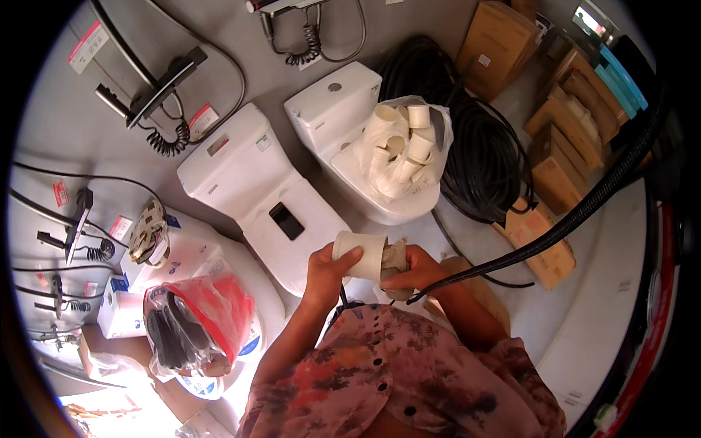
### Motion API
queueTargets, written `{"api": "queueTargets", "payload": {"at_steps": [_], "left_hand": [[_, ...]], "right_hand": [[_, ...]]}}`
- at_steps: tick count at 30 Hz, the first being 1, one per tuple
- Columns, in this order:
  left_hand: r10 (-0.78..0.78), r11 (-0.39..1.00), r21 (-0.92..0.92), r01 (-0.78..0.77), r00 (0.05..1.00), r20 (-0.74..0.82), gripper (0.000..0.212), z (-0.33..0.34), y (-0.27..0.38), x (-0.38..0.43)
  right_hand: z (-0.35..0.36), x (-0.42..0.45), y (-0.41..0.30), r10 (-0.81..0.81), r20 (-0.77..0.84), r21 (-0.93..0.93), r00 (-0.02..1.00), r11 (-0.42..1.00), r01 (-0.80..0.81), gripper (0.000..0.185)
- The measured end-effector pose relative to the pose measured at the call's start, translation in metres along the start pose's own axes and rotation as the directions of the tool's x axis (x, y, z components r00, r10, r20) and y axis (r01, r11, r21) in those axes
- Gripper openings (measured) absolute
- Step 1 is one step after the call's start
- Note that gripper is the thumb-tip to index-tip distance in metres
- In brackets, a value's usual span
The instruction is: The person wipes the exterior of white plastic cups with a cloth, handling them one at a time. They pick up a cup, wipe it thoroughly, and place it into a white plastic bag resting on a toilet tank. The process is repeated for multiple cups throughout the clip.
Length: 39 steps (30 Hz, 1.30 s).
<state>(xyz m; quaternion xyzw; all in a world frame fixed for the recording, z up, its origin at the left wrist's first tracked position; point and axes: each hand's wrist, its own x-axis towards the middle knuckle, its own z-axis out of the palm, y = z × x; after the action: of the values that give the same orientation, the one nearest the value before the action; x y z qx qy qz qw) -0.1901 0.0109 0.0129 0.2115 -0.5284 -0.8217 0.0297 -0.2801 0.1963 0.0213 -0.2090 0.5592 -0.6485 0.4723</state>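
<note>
My left hand [327, 272] grips a cream plastic pipe fitting [360, 255], thumb across its side. A crumpled grey-brown cloth [394, 266] is bunched in my right hand [419, 272], pressed against the fitting's right-hand opening. Whether the cloth reaches inside the fitting is hidden. Just beyond my hands, a black phone [286, 221] lies on the closed lid of a white toilet [323, 211]. Upon the lid of a second white toilet [328, 109] rests a clear plastic bag [444, 128] of several similar cream fittings [420, 143].
Coiled black hose [482, 159] lies right of the toilets, near cardboard boxes [495, 46]. A thick black cable [547, 235] crosses at right. On the left, a red and clear bag [219, 312] sits on another toilet [219, 257]. Shower fixtures [164, 87] hang on the wall.
</note>
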Motion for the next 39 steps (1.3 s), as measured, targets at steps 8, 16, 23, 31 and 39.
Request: {"api": "queueTargets", "payload": {"at_steps": [8, 16, 23, 31, 39], "left_hand": [[-0.050, 0.997, 0.062, 0.056, 0.995, -0.090, 0.027, 0.038, -0.022, 0.084], [-0.141, 0.932, 0.332, 0.143, 0.990, -0.032, 0.057, 0.084, -0.043, 0.204], [-0.089, 0.882, 0.456, 0.117, 0.993, -0.083, 0.089, 0.103, -0.088, 0.315], [-0.275, 0.935, 0.243, 0.258, 0.961, 0.039, 0.049, 0.100, -0.094, 0.348], [-0.154, 0.980, -0.158, 0.122, 0.966, -0.209, 0.010, 0.094, -0.052, 0.320]], "right_hand": [[-0.074, -0.004, 0.030, 0.040, -0.621, 0.127, 0.782, 0.991, 0.050, 0.025], [-0.203, 0.007, 0.077, -0.074, -0.856, -0.089, 0.511, 0.996, -0.004, 0.022], [-0.240, 0.041, 0.036, -0.124, -0.821, -0.232, 0.558, 0.964, -0.128, 0.024], [-0.306, 0.137, -0.006, -0.562, -0.466, -0.784, 0.684, 0.620, -0.024, 0.020], [-0.345, 0.227, -0.008, -0.471, -0.289, -0.845, 0.834, 0.534, 0.009, 0.016]]}}
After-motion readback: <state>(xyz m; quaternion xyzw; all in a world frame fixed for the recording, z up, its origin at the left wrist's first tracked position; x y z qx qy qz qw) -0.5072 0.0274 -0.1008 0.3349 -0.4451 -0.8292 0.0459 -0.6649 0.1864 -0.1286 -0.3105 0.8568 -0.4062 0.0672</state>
